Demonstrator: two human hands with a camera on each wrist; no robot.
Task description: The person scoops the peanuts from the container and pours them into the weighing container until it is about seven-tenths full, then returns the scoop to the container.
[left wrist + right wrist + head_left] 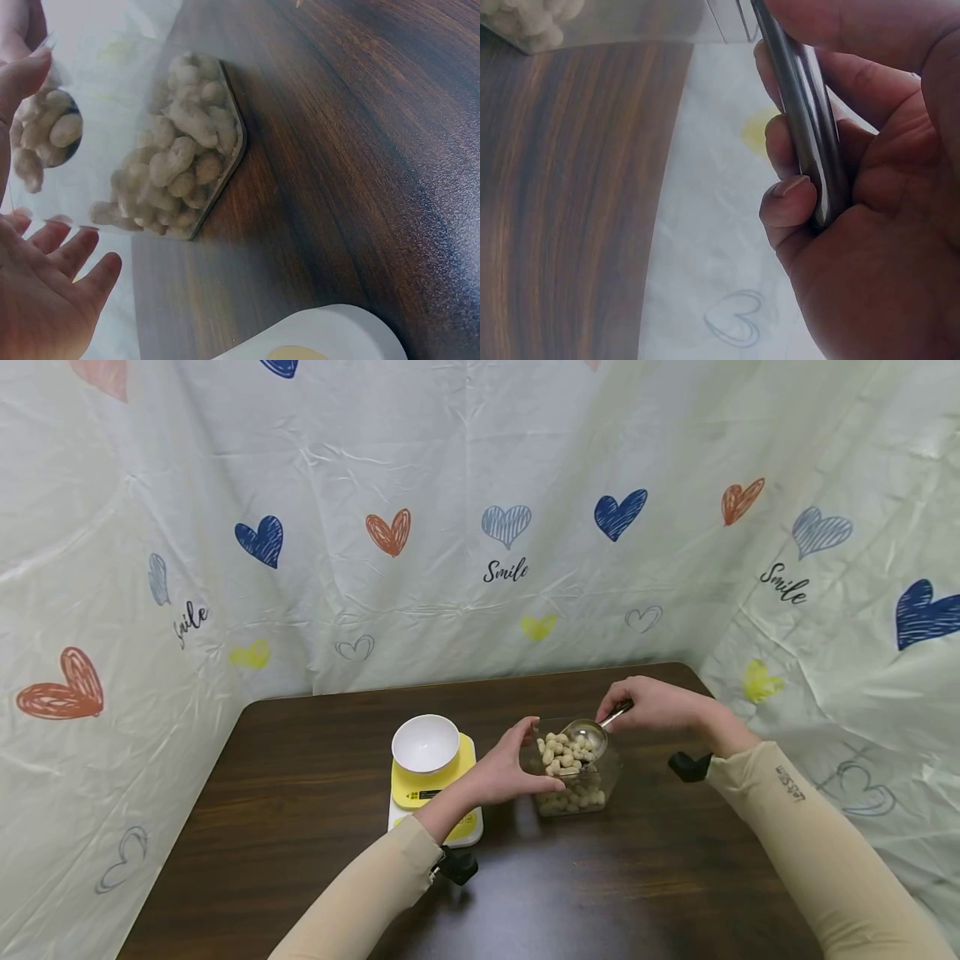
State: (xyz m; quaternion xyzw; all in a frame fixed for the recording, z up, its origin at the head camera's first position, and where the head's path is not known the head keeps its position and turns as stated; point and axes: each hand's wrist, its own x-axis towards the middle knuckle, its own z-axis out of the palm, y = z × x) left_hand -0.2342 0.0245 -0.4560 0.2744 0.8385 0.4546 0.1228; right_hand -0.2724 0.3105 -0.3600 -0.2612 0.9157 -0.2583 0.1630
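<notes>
My left hand (504,772) holds a clear box (613,772) at its upper part, thumb on the near side and fingers round the left. Whole peanuts in their shells (176,165) fill its lower part. A metal scoop (587,734) is at the box's mouth, and peanuts (46,131) heaped at its bowl stand above the rest. My right hand (656,703) grips the scoop by its handle (810,124), fingers curled round it. A white bowl (425,743) sits on a yellow and white kitchen scale (467,760) left of the box, partly behind my left forearm.
The dark wooden table (300,793) carries everything. A white curtain (435,435) printed with hearts and words hangs behind the table and along both sides. A black wrist device (457,865) is on my left wrist, another (688,767) on my right.
</notes>
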